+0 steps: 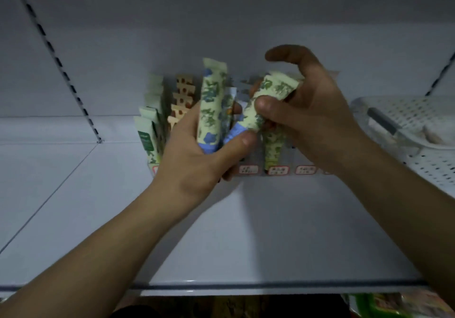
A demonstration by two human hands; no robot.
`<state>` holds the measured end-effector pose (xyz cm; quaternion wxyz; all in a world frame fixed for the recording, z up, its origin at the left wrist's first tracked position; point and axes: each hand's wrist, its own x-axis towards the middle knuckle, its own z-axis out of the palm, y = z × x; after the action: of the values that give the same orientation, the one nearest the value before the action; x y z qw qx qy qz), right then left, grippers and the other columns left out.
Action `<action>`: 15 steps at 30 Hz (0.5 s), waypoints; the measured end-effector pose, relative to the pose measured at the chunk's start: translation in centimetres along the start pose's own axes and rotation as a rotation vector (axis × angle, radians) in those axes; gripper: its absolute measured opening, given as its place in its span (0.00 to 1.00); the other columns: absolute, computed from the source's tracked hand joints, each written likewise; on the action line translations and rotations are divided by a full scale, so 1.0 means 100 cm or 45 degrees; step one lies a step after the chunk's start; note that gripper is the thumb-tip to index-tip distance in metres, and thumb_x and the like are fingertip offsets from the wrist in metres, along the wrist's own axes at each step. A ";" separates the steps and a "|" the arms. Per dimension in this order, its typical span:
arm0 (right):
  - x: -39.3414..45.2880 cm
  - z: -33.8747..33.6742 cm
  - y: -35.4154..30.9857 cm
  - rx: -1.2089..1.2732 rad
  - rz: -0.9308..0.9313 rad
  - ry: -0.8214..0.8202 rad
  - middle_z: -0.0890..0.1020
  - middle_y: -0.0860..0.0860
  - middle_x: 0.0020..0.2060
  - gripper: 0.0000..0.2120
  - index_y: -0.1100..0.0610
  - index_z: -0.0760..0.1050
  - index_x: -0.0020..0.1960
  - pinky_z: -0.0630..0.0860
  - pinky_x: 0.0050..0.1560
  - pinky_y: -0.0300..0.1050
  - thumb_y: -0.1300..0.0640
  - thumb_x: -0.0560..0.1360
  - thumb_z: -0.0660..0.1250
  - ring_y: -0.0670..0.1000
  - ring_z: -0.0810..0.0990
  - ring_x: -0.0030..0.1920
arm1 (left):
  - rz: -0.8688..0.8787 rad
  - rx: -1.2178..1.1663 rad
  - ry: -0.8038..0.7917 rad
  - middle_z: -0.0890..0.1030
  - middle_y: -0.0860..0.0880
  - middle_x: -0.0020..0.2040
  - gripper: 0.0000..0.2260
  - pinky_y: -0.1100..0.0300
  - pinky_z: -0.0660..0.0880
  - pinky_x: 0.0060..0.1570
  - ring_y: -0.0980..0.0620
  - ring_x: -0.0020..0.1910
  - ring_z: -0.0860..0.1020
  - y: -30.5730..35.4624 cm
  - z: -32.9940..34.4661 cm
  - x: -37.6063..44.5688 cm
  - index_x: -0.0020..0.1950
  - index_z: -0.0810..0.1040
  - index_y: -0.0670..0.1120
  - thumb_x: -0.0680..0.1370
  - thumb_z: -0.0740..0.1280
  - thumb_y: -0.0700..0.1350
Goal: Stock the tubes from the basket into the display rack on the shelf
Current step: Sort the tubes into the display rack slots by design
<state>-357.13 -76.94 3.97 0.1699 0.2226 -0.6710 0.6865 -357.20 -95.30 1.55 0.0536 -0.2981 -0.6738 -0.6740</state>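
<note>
My left hand (197, 155) grips a bunch of pale yellow tubes with green leaf print and blue caps (211, 106), held upright, caps down. My right hand (312, 118) pinches one more such tube (268, 98), tilted, its blue cap near my left thumb. Both hands hover just in front of the clear display rack (248, 170) on the white shelf (246, 231). The rack's left slots hold green-and-white tubes (150, 125) and orange patterned tubes (183, 96). One leaf-print tube (272, 147) stands in a middle slot. The white perforated basket (418, 125) sits at the right.
Red-bordered price labels (305, 169) run along the rack's front. Slotted shelf uprights (61, 69) stand at left and right against the back wall. The shelf's front edge (246, 287) crosses below my forearms. Coloured packages (394, 305) show on the level below.
</note>
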 end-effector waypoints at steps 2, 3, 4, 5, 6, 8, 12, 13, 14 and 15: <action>-0.001 -0.024 -0.002 0.068 0.059 0.057 0.84 0.54 0.42 0.22 0.57 0.73 0.64 0.80 0.46 0.51 0.65 0.72 0.72 0.56 0.83 0.43 | 0.049 0.025 -0.020 0.79 0.57 0.30 0.12 0.69 0.71 0.27 0.61 0.27 0.76 0.000 0.024 0.010 0.47 0.76 0.48 0.73 0.76 0.36; -0.002 -0.036 -0.002 0.044 0.067 0.074 0.85 0.57 0.44 0.19 0.59 0.75 0.63 0.80 0.49 0.55 0.63 0.73 0.71 0.60 0.83 0.46 | 0.066 0.024 -0.034 0.81 0.57 0.33 0.12 0.70 0.72 0.29 0.63 0.29 0.77 -0.001 0.036 0.015 0.49 0.77 0.47 0.73 0.75 0.34; -0.004 -0.046 -0.001 -0.019 0.068 0.099 0.85 0.60 0.45 0.15 0.62 0.77 0.60 0.79 0.49 0.56 0.61 0.74 0.71 0.63 0.83 0.47 | 0.063 0.022 -0.036 0.82 0.56 0.36 0.12 0.70 0.73 0.31 0.63 0.32 0.78 -0.003 0.045 0.019 0.52 0.78 0.45 0.73 0.75 0.34; -0.008 -0.055 0.002 -0.091 0.057 0.152 0.85 0.59 0.44 0.12 0.63 0.79 0.57 0.79 0.46 0.54 0.60 0.75 0.70 0.62 0.83 0.45 | 0.048 0.030 -0.035 0.82 0.55 0.38 0.13 0.68 0.74 0.32 0.62 0.33 0.78 -0.006 0.054 0.023 0.54 0.78 0.44 0.73 0.75 0.36; -0.013 -0.065 0.005 -0.132 0.027 0.234 0.84 0.56 0.40 0.09 0.61 0.80 0.54 0.78 0.43 0.51 0.59 0.76 0.69 0.58 0.82 0.42 | 0.027 0.044 -0.041 0.81 0.56 0.37 0.12 0.67 0.74 0.32 0.61 0.32 0.78 -0.010 0.061 0.026 0.54 0.78 0.44 0.74 0.75 0.38; -0.021 -0.080 0.009 -0.123 -0.048 0.426 0.83 0.51 0.37 0.03 0.57 0.80 0.49 0.77 0.39 0.48 0.60 0.77 0.67 0.54 0.81 0.39 | 0.062 0.154 -0.050 0.79 0.60 0.36 0.07 0.67 0.72 0.31 0.62 0.31 0.76 -0.023 0.068 0.028 0.51 0.77 0.49 0.77 0.73 0.42; -0.024 -0.097 0.016 -0.515 -0.249 0.555 0.82 0.55 0.39 0.04 0.58 0.78 0.49 0.81 0.38 0.54 0.60 0.81 0.65 0.56 0.82 0.39 | 0.404 0.617 -0.075 0.77 0.57 0.41 0.08 0.65 0.70 0.34 0.60 0.39 0.77 -0.049 0.065 0.020 0.52 0.73 0.55 0.79 0.68 0.42; -0.023 -0.099 0.018 -0.631 -0.289 0.534 0.82 0.58 0.40 0.04 0.59 0.78 0.51 0.81 0.38 0.56 0.59 0.81 0.65 0.59 0.82 0.39 | 0.451 0.688 -0.136 0.75 0.56 0.39 0.09 0.63 0.70 0.33 0.59 0.37 0.76 -0.055 0.062 0.017 0.53 0.73 0.53 0.77 0.68 0.40; -0.022 -0.098 0.020 -0.712 -0.313 0.511 0.83 0.59 0.41 0.04 0.59 0.79 0.52 0.81 0.39 0.57 0.59 0.80 0.66 0.61 0.82 0.40 | 0.459 0.733 -0.213 0.74 0.58 0.38 0.11 0.66 0.68 0.33 0.61 0.36 0.76 -0.059 0.060 0.013 0.54 0.75 0.50 0.75 0.69 0.38; -0.023 -0.096 0.023 -0.769 -0.321 0.495 0.83 0.57 0.41 0.04 0.57 0.79 0.53 0.81 0.39 0.56 0.59 0.80 0.67 0.60 0.82 0.40 | 0.434 0.760 -0.286 0.74 0.61 0.38 0.13 0.70 0.66 0.33 0.64 0.36 0.75 -0.063 0.058 0.011 0.56 0.76 0.48 0.74 0.70 0.36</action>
<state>-357.18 -67.28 0.80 0.4353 0.1088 -0.7657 0.4608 -359.19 -88.96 -3.91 0.1756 -0.4495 -0.7832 -0.3920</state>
